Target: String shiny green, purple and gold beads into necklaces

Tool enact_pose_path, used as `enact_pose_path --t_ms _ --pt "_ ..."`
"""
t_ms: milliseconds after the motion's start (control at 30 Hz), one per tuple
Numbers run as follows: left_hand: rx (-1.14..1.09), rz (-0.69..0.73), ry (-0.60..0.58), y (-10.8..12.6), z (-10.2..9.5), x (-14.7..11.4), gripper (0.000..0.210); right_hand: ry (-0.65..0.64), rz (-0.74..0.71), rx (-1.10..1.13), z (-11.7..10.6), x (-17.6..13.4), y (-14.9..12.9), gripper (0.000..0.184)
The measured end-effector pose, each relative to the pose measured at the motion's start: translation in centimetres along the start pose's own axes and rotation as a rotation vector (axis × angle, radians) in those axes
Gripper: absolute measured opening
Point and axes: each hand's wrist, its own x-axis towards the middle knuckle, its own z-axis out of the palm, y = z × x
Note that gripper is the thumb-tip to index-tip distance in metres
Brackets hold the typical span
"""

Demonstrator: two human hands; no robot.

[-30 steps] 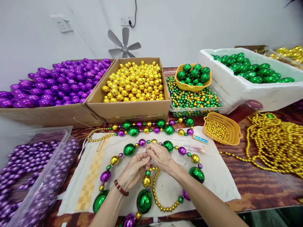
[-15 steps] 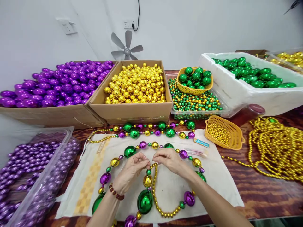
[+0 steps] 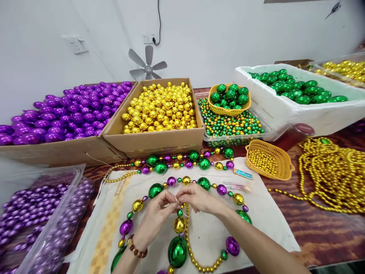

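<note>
Over the pale cloth (image 3: 265, 228), my left hand (image 3: 158, 213) and my right hand (image 3: 195, 198) meet, fingertips pinched together on thin thread (image 3: 184, 213). The thread loops below the fingers, beside the top of a bead necklace. From there hang a small green bead, a gold ball (image 3: 179, 225) and a large green ball (image 3: 177, 252). A strand of small gold beads (image 3: 196, 262) curves down next to them. Around both hands arcs the rest of the necklace, with purple (image 3: 126, 227), gold and green balls. Parts of it lie hidden under my forearms.
Behind the cloth stand boxes of purple balls (image 3: 71, 110) and gold balls (image 3: 159, 106), plus a foam box (image 3: 285, 118) of green ones. A finished-looking strand (image 3: 161, 167) lies at the cloth's back edge. A yellow basket (image 3: 281, 158) and heaped gold strands (image 3: 330, 175) sit right.
My right hand has moved left and down until its fingertips meet those of my left hand. A thread loop now shows beneath them. The whole view has shifted slightly.
</note>
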Motion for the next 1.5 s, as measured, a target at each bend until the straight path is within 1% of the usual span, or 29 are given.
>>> enact_pose_path --t_ms 100,200,333,433,567,600,667,733,833,867,933,1000,1067,1133,1233,1333,1400,1500 --pt "0.063 0.089 0.112 -0.7 0.4 -0.1 0.012 0.008 0.029 0.044 0.6 0.5 0.4 0.014" --pt "0.159 0.203 0.229 -1.5 0.9 -0.1 0.008 -0.008 0.058 0.086 0.6 0.7 1.2 0.014" --pt "0.212 0.293 0.319 -2.2 1.7 0.2 0.004 0.011 0.05 0.105 0.9 1.1 2.1 0.012" --pt "0.184 0.299 0.343 -2.5 2.1 0.2 0.004 0.09 0.009 0.075 1.0 1.2 2.2 0.011" --pt "0.049 0.253 0.342 -2.7 2.1 0.1 0.006 0.294 -0.083 0.011 -0.2 0.0 2.1 0.013" --pt "0.008 0.23 0.342 -2.8 2.0 0.1 0.007 0.325 -0.105 0.006 -0.7 -0.6 2.2 0.013" --pt "-0.066 0.175 0.341 -3.0 1.7 0.1 0.009 0.331 -0.14 0.017 -1.5 -2.0 2.4 0.009" --pt "-0.143 0.12 0.332 -3.2 1.4 0.2 0.013 0.279 -0.173 0.169 -1.7 -3.3 2.9 0.008" --pt "-0.334 0.07 0.305 -3.4 1.2 0.1 0.014 0.162 -0.214 0.59 -0.9 -4.3 4.0 0.006" --pt "-0.409 0.061 0.289 -3.4 1.3 0.1 0.013 0.128 -0.216 0.691 -0.4 -4.4 4.3 0.006" --pt "-0.55 0.055 0.251 -3.4 1.5 0.0 0.011 0.092 -0.217 0.736 0.4 -4.1 5.0 0.007" --pt "-0.624 0.063 0.213 -3.3 1.7 0.1 0.009 0.088 -0.221 0.679 0.6 -3.5 5.5 0.007" --pt "-0.589 0.069 0.173 -3.2 1.8 0.2 0.009 0.065 -0.214 0.601 0.2 -3.0 5.7 0.006" --pt "-0.447 0.061 0.125 -3.1 1.8 0.5 0.011 -0.007 -0.178 0.507 -0.6 -2.6 5.6 0.007" --pt "-0.192 0.05 0.045 -2.9 1.4 0.9 0.013 -0.15 -0.121 0.312 -2.1 -2.3 4.7 0.007" --pt "-0.05 0.037 -0.008 -2.6 0.8 1.2 0.014 -0.237 -0.119 0.125 -3.1 -2.0 3.3 0.007" --pt "-0.06 0.008 -0.022 -2.6 0.2 1.3 0.014 -0.238 -0.158 0.019 -3.5 -1.8 2.2 0.01" --pt "-0.177 -0.034 -0.049 -2.8 -0.5 1.2 0.017 -0.15 -0.269 -0.159 -4.0 -1.1 0.4 0.011"
